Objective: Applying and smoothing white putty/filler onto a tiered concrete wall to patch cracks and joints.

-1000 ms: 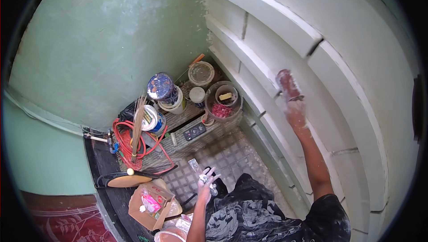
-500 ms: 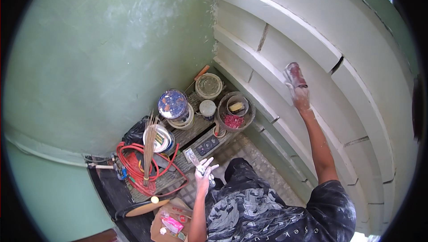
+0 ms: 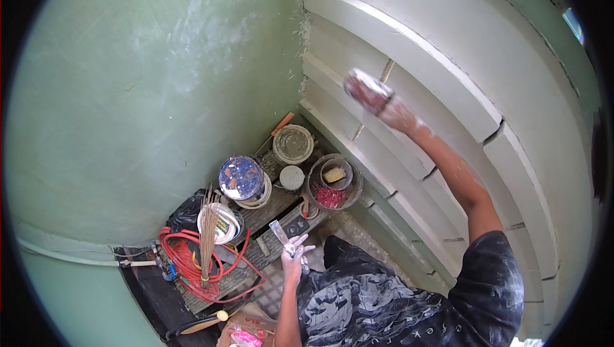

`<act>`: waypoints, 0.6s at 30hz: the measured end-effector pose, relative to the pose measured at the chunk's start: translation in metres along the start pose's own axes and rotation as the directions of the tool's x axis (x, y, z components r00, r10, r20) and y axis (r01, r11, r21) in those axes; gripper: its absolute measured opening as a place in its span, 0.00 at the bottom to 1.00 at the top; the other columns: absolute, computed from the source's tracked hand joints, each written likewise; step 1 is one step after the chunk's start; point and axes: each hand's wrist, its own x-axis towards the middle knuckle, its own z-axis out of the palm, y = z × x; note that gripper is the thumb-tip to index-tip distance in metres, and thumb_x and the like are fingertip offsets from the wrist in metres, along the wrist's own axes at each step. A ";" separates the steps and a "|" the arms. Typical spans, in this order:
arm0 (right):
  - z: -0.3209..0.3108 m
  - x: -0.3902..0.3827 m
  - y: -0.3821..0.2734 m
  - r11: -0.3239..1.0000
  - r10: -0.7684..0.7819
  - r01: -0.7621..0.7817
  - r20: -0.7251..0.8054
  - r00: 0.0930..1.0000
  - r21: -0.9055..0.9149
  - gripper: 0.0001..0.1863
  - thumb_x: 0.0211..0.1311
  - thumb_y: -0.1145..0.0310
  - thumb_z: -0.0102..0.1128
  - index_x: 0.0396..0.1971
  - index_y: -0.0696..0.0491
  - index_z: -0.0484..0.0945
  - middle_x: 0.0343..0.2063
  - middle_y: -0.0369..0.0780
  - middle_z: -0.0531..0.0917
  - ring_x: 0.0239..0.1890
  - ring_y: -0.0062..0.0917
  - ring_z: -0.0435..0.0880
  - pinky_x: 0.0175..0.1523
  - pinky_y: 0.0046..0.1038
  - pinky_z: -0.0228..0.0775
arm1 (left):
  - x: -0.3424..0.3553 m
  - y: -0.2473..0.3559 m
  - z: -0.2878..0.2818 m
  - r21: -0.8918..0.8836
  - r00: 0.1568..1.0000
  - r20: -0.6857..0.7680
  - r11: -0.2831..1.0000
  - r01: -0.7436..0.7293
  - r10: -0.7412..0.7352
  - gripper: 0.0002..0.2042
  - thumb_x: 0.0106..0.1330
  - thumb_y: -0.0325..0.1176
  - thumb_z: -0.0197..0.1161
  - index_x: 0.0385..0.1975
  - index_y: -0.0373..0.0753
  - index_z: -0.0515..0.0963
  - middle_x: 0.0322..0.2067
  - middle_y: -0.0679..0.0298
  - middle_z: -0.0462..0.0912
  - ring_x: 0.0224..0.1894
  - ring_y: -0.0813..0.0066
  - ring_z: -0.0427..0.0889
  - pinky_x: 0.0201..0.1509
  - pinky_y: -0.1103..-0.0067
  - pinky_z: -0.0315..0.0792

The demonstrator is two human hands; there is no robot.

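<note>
My left hand [image 3: 294, 260], coated in white powder, holds a flat pale scraper [image 3: 277, 231] upright low in the middle, some fingers spread around it. My right hand [image 3: 396, 114], also dusty, grips a red-brown sanding block [image 3: 366, 89] with a whitish edge; it is slightly blurred. The block is over the white ribbed wall [image 3: 409, 37] on the right, near a cracked vertical joint between two raised bands. Whether it touches the surface I cannot tell.
A green wall [image 3: 141, 78] fills the left. Below it a weathered wooden ledge [image 3: 268, 216] carries several paint pails [image 3: 240, 177], a tub [image 3: 332, 197] with pink material, a bundle of sticks [image 3: 208, 238] and a red hose [image 3: 179, 257]. A cardboard box [image 3: 233, 321] lies low left.
My right arm has swung up and toward the left along the ribbed wall with the block, which is now tilted leftward. The view has shifted. My left hand still holds the scraper.
</note>
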 end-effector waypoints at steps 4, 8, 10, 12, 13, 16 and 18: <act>0.086 0.005 0.045 0.958 0.287 -0.282 0.112 0.951 -0.061 0.05 0.47 0.72 0.53 0.17 0.51 0.78 0.17 0.41 0.78 0.21 0.32 0.80 0.26 0.35 0.72 | 0.021 0.001 0.015 -0.005 1.000 0.016 1.000 -0.005 0.005 0.18 0.65 0.22 0.47 0.54 0.31 0.58 0.52 0.51 0.74 0.39 0.66 0.83 0.22 0.88 0.70; 0.119 -0.001 0.012 0.967 0.250 -0.254 0.140 0.958 0.006 0.06 0.47 0.73 0.52 0.16 0.50 0.76 0.17 0.41 0.78 0.22 0.32 0.80 0.27 0.35 0.72 | 0.029 0.000 0.018 -0.029 0.996 -0.073 0.998 -0.047 0.045 0.18 0.66 0.22 0.47 0.55 0.30 0.57 0.52 0.53 0.74 0.39 0.66 0.83 0.23 0.87 0.70; 0.109 0.004 0.020 0.960 0.197 -0.218 0.130 0.972 0.176 0.05 0.47 0.73 0.51 0.16 0.51 0.76 0.19 0.42 0.78 0.26 0.34 0.80 0.31 0.36 0.73 | 0.028 0.005 0.017 -0.032 0.994 -0.099 0.998 -0.054 0.050 0.18 0.66 0.22 0.46 0.56 0.30 0.57 0.52 0.54 0.75 0.39 0.67 0.83 0.23 0.88 0.71; 0.098 0.016 0.030 0.944 0.274 -0.283 0.075 0.959 0.171 0.05 0.47 0.73 0.51 0.17 0.53 0.75 0.19 0.43 0.78 0.27 0.37 0.79 0.34 0.36 0.73 | 0.026 0.004 0.013 -0.048 0.991 -0.132 0.998 -0.038 0.032 0.19 0.65 0.22 0.47 0.56 0.30 0.57 0.52 0.54 0.75 0.39 0.66 0.83 0.23 0.87 0.71; 0.096 0.022 0.031 0.920 0.355 -0.354 0.029 0.935 0.168 0.05 0.47 0.73 0.51 0.17 0.55 0.75 0.20 0.45 0.78 0.28 0.39 0.79 0.36 0.37 0.73 | 0.027 0.003 0.011 -0.048 0.989 -0.140 0.998 -0.043 0.036 0.19 0.65 0.22 0.47 0.56 0.30 0.57 0.52 0.54 0.75 0.39 0.66 0.83 0.23 0.87 0.71; 0.107 0.018 -0.002 0.937 0.342 -0.338 -0.029 0.939 0.081 0.05 0.46 0.74 0.51 0.17 0.55 0.75 0.20 0.46 0.77 0.26 0.39 0.78 0.33 0.39 0.71 | 0.032 0.005 0.008 -0.025 0.989 -0.138 0.998 -0.053 0.049 0.19 0.65 0.23 0.47 0.56 0.30 0.57 0.52 0.53 0.75 0.39 0.66 0.83 0.23 0.87 0.71; 0.126 0.012 -0.001 0.912 0.382 -0.400 0.165 0.909 0.096 0.04 0.45 0.74 0.51 0.17 0.56 0.76 0.20 0.45 0.78 0.25 0.38 0.79 0.31 0.40 0.71 | 0.033 0.009 0.008 -0.011 0.988 -0.144 0.999 -0.052 0.049 0.19 0.65 0.23 0.47 0.56 0.30 0.56 0.52 0.53 0.75 0.39 0.66 0.83 0.24 0.87 0.71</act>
